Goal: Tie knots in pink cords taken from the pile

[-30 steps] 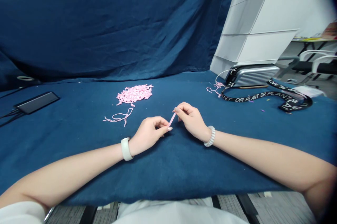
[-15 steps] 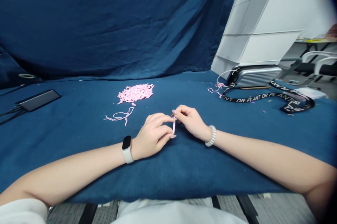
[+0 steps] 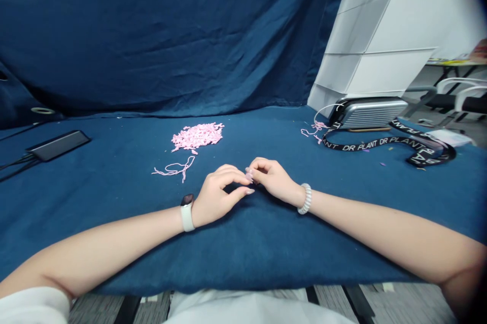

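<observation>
My left hand [image 3: 219,196], with a pale watch band on the wrist, is raised over the blue cloth. Its thumb is apart from its fingers, and nothing shows in the gap. The fingertips touch or nearly touch those of my right hand [image 3: 274,180], whose thumb and index finger are pinched together. A small pink strip seems to be in that pinch, mostly hidden by the fingertips. Beyond my hands lies a heap of small pink pieces [image 3: 198,136], with loose pink strings [image 3: 175,167] in front of it.
A dark flat device [image 3: 60,146] with cables lies at the left. To the right are a silver ridged case [image 3: 373,113], a black lettered lanyard [image 3: 357,147] and a small tangle of pink string [image 3: 316,127]. A blue curtain [image 3: 160,35] hangs behind.
The pink strip stretched upright between my left thumb and finger is now almost out of sight. My left fingers have shifted slightly, leaving a gap above the thumb.
</observation>
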Demonstrator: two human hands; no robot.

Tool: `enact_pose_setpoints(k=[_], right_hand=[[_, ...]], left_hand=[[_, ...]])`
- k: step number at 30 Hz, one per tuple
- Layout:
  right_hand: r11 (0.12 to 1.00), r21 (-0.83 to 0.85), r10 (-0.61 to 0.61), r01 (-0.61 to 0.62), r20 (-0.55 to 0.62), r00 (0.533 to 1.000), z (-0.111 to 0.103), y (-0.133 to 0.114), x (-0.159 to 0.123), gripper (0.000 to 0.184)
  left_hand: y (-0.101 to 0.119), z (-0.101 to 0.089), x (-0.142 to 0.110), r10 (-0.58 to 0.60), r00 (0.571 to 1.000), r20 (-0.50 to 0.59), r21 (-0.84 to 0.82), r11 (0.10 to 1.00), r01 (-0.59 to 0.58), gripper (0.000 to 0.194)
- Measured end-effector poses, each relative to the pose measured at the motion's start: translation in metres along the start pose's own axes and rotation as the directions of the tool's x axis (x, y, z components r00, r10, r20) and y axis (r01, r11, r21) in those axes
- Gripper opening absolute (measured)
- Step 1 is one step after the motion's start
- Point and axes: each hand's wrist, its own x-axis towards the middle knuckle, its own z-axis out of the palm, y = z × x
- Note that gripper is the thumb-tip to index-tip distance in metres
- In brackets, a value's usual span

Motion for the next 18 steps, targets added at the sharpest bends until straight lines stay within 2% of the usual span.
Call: enact_pose_setpoints(k=[5,8,10,12,15,18], right_hand=[[0.999,0.02,0.041,-0.041,-0.019,0.999,0.0,0.002,0.002,0.028],[0.998,0.034,0.051,-0.051,-0.006,0.999,0.0,0.002,0.001,0.028],[0.996,0.043,0.074,-0.075,0.012,0.997,0.001,0.002,0.001,0.028],[0.996,0.037,0.081,-0.081,0.013,0.997,0.001,0.002,0.001,0.028],[0.999,-0.002,0.033,-0.033,-0.029,0.999,0.001,0.002,0.002,0.028],[0.998,-0.047,-0.036,0.032,-0.082,0.996,0.001,0.001,0.001,0.028]], left_hand=[[0.003,0.001,0.005,-0.163,0.979,-0.123,-0.113,0.982,0.149,0.018],[0.001,0.002,0.007,-0.304,0.942,-0.141,-0.277,0.926,0.257,0.02],[-0.002,0.004,0.008,-0.428,0.902,-0.061,-0.438,0.823,0.361,0.024],[-0.005,0.006,0.008,-0.508,0.858,0.079,-0.568,0.685,0.458,0.028],[-0.007,0.008,0.011,-0.532,0.818,0.22,-0.661,0.535,0.526,0.028],[-0.007,0.008,0.013,-0.531,0.806,0.262,-0.687,0.484,0.542,0.027]])
